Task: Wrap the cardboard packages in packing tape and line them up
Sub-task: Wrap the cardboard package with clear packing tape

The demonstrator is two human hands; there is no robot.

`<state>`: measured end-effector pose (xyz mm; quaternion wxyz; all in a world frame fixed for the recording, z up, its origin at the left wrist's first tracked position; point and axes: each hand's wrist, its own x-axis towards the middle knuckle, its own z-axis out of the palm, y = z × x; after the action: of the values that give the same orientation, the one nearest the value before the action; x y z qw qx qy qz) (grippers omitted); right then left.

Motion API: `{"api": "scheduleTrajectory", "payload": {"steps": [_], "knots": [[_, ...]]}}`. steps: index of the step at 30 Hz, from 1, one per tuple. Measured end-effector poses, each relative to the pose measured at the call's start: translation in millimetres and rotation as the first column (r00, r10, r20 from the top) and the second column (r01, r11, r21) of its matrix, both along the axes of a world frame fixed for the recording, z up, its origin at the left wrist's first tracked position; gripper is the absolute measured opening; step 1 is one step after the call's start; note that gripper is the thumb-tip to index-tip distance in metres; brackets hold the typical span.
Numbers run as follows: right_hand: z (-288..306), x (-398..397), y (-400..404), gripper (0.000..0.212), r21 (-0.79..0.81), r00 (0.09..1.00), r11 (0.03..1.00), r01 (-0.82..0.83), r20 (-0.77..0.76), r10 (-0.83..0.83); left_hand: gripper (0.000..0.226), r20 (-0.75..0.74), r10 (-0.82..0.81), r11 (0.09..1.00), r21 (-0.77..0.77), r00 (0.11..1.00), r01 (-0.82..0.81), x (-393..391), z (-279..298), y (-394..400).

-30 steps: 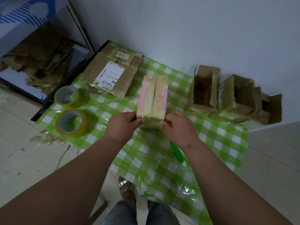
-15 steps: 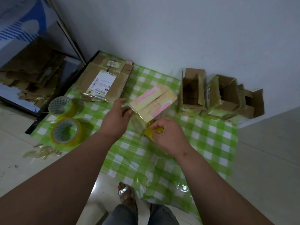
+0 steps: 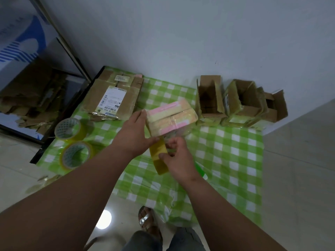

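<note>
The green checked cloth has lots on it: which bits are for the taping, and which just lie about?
In use: pink and yellow package in the left hand; tape roll in the right hand; boxes by the wall.
Lying about: two spare rolls; flattened cardboard; cardboard scraps.

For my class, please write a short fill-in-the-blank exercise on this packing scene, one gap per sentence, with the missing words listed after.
1. The left hand holds the pink and yellow package, while the right hand grips a roll of ____.
2. The number of spare tape rolls lying on the cloth near the left forearm is ____.
3. The checked cloth is white and ____.
4. The open cardboard boxes stand in a row against the ____.

Missing words: tape; two; green; wall
</note>
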<state>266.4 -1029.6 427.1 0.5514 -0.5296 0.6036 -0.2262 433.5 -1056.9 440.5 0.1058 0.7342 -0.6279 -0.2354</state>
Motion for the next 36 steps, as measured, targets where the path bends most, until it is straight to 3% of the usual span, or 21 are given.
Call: {"api": "scheduleTrajectory", "payload": {"steps": [2, 5, 7, 9, 11, 16, 19, 22, 27, 31, 36], "knots": [[-2.5, 2.4, 2.7, 0.037, 0.01, 1.0, 1.0, 0.024, 0.02, -0.024, 0.102, 0.036, -0.012, 1.0, 0.002, 0.999, 0.012, 2.6, 1.4, -5.4], [-5.7, 3.2, 9.3, 0.03, 0.065, 0.995, 0.996, -0.066, 0.082, 0.06, 0.097, 0.014, -0.013, 1.0, -0.006, 1.0, 0.013, 4.6, 2.6, -9.7], [-7.8, 2.6, 12.4, 0.02, 0.056, 0.991, 0.99, -0.13, 0.044, 0.127, 0.08, 0.007, -0.036, 0.999, -0.009, 0.999, 0.036, 5.5, 3.4, -12.1], [-11.7, -0.4, 13.4, 0.02, 0.028, 0.986, 0.985, -0.168, -0.02, 0.168, 0.058, 0.073, -0.083, 0.996, 0.024, 0.994, 0.081, 6.4, 3.8, -15.9], [-15.8, -4.1, 12.5, 0.021, 0.009, 0.982, 0.984, -0.179, -0.064, 0.179, 0.05, 0.124, -0.11, 0.993, 0.05, 0.986, 0.105, 7.3, 1.1, -19.4], [-26.1, -8.9, 13.0, 0.012, -0.012, 0.98, 0.982, -0.187, -0.069, 0.186, 0.055, 0.131, -0.112, 0.993, 0.055, 0.985, 0.106, 8.4, -7.7, -22.2], [-38.8, -17.5, 20.8, 0.03, 0.015, 0.984, 0.991, -0.137, -0.113, 0.137, 0.058, 0.084, -0.08, 0.996, 0.05, 0.993, 0.076, 10.1, -9.2, -25.5], [-46.4, -21.7, 26.6, 0.035, 0.023, 0.989, 0.993, -0.112, -0.099, 0.114, 0.061, 0.031, -0.058, 0.998, -0.017, 0.998, 0.058, 11.2, -13.7, -25.3], [-41.6, -20.5, 16.1, 0.032, 0.031, 0.962, 0.968, -0.248, -0.112, 0.25, 0.066, -0.018, 0.083, 0.979, -0.183, 0.996, -0.085, 7.9, -18.9, -17.4], [-36.5, -25.8, 5.7, 0.031, 0.098, 0.934, 0.938, -0.332, -0.104, 0.342, 0.081, -0.225, 0.129, 0.991, 0.015, 0.966, -0.129, 0.3, -22.9, -9.3], [-37.6, -34.8, 1.4, 0.027, 0.142, 0.914, 0.916, -0.375, -0.105, 0.391, 0.098, -0.515, 0.267, 0.963, 0.169, 0.815, -0.208, -11.4, -23.6, 0.8]]}}
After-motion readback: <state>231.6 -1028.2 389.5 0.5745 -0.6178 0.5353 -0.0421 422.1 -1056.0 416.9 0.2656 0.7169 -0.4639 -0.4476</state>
